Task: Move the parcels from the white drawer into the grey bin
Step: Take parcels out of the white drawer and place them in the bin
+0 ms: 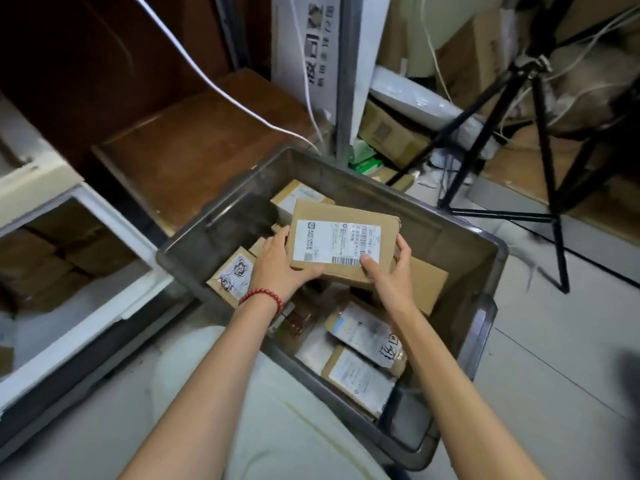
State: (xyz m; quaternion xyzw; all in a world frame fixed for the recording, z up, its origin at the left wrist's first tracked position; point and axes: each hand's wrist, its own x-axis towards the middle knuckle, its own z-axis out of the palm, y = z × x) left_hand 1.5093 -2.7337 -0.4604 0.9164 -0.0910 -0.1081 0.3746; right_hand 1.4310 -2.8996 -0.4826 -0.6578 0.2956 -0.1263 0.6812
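I hold a flat cardboard parcel (pixel 341 242) with a white shipping label above the middle of the grey bin (pixel 481 268). My left hand (pixel 278 263), a red bead bracelet on its wrist, grips the parcel's left edge. My right hand (pixel 389 271) grips its lower right corner, thumb on the label. Several labelled parcels (pixel 362 377) lie inside the bin below. The white drawer (pixel 100 216) stands open at the left with brown parcels (pixel 52 258) inside, blurred.
A black tripod (pixel 547 174) stands on the floor right of the bin. Cardboard boxes (pixel 388 131) and a white board are piled behind the bin. A brown wooden surface (pixel 194 143) lies behind it to the left. A white cable (pixel 221 91) hangs across.
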